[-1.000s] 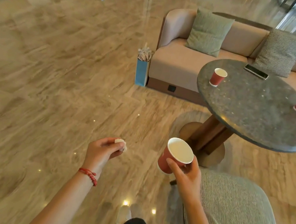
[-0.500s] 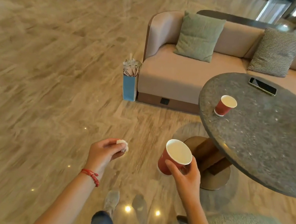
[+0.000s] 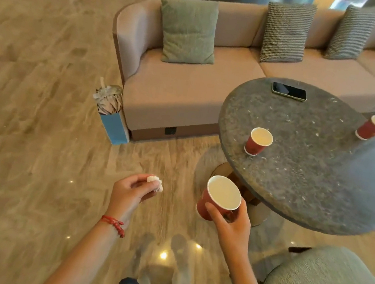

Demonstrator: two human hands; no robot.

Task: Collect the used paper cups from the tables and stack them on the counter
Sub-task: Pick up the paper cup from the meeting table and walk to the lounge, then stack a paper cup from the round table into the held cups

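Phone (image 3: pixel 289 92): lies flat, near the far edge of the round stone top.
Sofa (image 3: pixel 189 88): beige, with green pillows.
Blue bag (image 3: pixel 114 126): stands on the floor, beside the sofa.

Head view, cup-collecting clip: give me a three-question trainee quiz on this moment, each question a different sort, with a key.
1. True or false: the phone lies on the sofa.
2. How many red cups stand on the round table? A) one B) two C) three
3. Fill in: the left hand pinches a small white ____.

Key:
1. False; it lies on the table.
2. B: the near cup and the far cup. A third, the held cup, is in the right hand.
3. Wad, perhaps tissue.
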